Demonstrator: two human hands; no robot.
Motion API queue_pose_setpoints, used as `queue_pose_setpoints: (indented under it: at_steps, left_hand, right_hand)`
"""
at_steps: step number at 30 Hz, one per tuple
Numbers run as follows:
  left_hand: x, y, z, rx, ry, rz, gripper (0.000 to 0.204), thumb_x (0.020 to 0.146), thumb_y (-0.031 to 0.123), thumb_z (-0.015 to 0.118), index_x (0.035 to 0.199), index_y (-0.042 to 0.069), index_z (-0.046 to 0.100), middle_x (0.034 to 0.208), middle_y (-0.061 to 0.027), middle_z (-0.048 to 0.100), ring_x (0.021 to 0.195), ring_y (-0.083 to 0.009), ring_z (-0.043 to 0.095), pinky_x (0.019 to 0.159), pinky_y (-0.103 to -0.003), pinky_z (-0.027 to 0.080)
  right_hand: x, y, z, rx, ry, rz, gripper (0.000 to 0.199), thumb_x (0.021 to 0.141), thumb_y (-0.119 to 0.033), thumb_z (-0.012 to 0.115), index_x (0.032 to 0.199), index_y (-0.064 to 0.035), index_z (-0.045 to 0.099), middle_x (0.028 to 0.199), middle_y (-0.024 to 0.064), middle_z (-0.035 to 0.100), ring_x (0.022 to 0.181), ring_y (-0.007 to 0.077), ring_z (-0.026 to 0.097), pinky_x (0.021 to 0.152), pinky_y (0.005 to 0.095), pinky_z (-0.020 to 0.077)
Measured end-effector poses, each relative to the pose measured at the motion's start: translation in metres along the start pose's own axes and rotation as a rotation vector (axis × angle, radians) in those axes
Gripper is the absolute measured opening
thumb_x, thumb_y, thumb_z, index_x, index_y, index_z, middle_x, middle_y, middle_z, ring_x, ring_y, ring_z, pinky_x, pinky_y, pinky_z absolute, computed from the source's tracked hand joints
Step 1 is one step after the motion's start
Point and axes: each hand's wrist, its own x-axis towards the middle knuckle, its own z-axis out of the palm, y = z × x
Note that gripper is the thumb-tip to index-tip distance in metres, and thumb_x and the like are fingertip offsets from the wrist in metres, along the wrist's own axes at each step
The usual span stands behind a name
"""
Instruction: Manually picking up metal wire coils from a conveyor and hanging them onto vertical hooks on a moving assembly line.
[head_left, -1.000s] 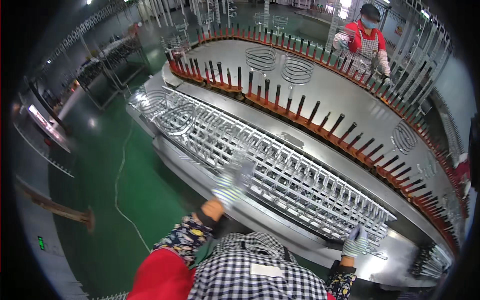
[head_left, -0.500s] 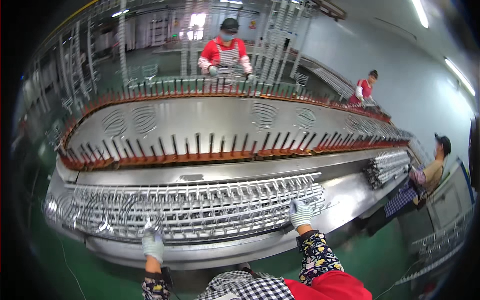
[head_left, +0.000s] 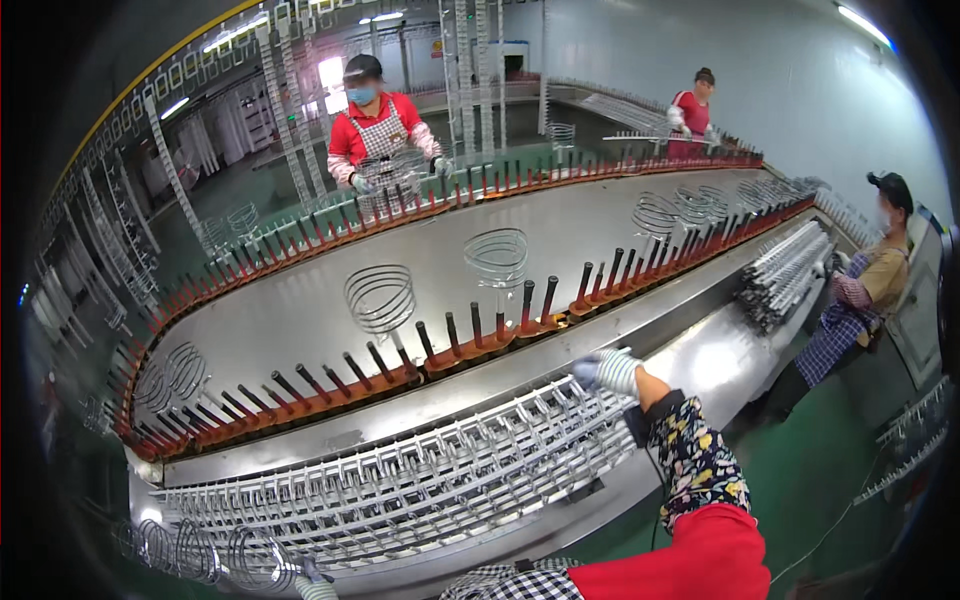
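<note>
Stacked metal hanging bars (head_left: 400, 475) with rows of hooks lie along the near bench. Over their right end is my right hand (head_left: 608, 372), in a striped glove with grey fingertips. Its fingers reach left, slightly blurred and apart, with nothing visible in them. My left hand (head_left: 316, 585) is partly cut off by the lower edge. Its fingers close at the edge of a round wire coil frame (head_left: 262, 558); the exact grip is hard to see. More wire frames (head_left: 192, 550) lie left of it, over the bars' left end.
Beyond the bars runs an oval metal line (head_left: 300, 290) edged with dark-tipped red posts (head_left: 450, 335), some carrying wire frames (head_left: 380, 298). Two people in red (head_left: 375, 135) (head_left: 692, 115) work across it. Another person (head_left: 870, 270) stands right, beside a pile of bars (head_left: 785, 275).
My view has turned and shifted toward the line. My right hand has lifted from the bars' near right side to their far edge. My left hand now sits low, by the wire frames.
</note>
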Motion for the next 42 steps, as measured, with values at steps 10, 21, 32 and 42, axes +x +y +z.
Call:
queue_pose_setpoints:
  at_steps: [10,21,32,42]
  left_hand:
    - [-0.010,-0.032,-0.033,0.457,0.357,0.115,0.043,0.086,0.033,0.041,0.116,0.004,0.047,0.109,-0.0205,0.052,0.101,-0.0376,0.047,0.084,-0.040,0.040]
    - [-0.026,-0.007,-0.021,0.410,0.374,0.062,0.041,0.086,0.039,0.042,0.109,0.006,0.054,0.101,-0.0175,0.058,0.092,-0.0346,0.054,0.076,-0.040,0.041]
    - [-0.023,0.003,-0.032,0.594,0.167,-0.186,0.040,0.085,0.033,0.045,0.109,0.003,0.049,0.097,-0.0210,0.057,0.089,-0.0371,0.054,0.078,-0.041,0.043]
    - [0.021,-0.190,-0.094,0.678,0.040,0.376,0.052,0.084,0.033,0.043,0.113,-0.010,0.043,0.113,-0.0275,0.048,0.110,-0.0391,0.041,0.096,-0.040,0.029]
  right_hand:
    - [0.241,0.108,-0.160,0.792,0.763,-0.141,0.043,0.081,-0.020,0.049,0.122,-0.0172,0.037,0.092,0.0032,0.052,0.074,0.0170,0.050,0.058,0.0341,0.0407]
    - [0.230,0.025,-0.116,0.127,1.095,-0.114,0.040,0.081,-0.017,0.055,0.115,0.0029,0.046,0.109,0.0136,0.055,0.097,0.0221,0.052,0.084,0.0300,0.0385]
    - [0.113,-0.089,-0.106,-0.010,1.004,-0.663,0.020,0.081,-0.007,0.054,0.100,-0.0053,0.056,0.085,0.0018,0.057,0.069,0.0125,0.051,0.058,0.0253,0.0446]
    - [-0.114,-0.232,0.070,-0.019,0.218,-0.378,0.016,0.079,-0.015,0.056,0.086,-0.0009,0.054,0.067,0.0038,0.055,0.048,0.0091,0.050,0.040,0.0207,0.0376]
